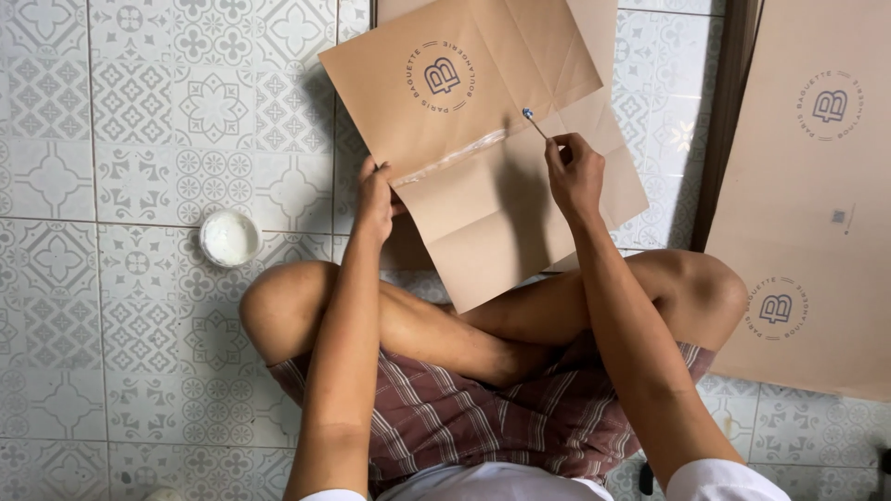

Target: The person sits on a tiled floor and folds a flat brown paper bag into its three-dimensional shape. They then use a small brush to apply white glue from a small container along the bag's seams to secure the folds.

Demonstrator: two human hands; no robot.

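The brown paper sheet [483, 148], creased and printed with a round emblem, lies over the person's crossed legs and the tiled floor [111, 306]. The left hand [376, 199] pinches its left edge beside a glossy glue strip [455, 156]. The right hand [575, 172] pinches a thin stick [535, 125] over the sheet's middle fold. The paper looks light, floppy and easily creased, best held at edges. A white pot [229, 237] sits left of the sheet.
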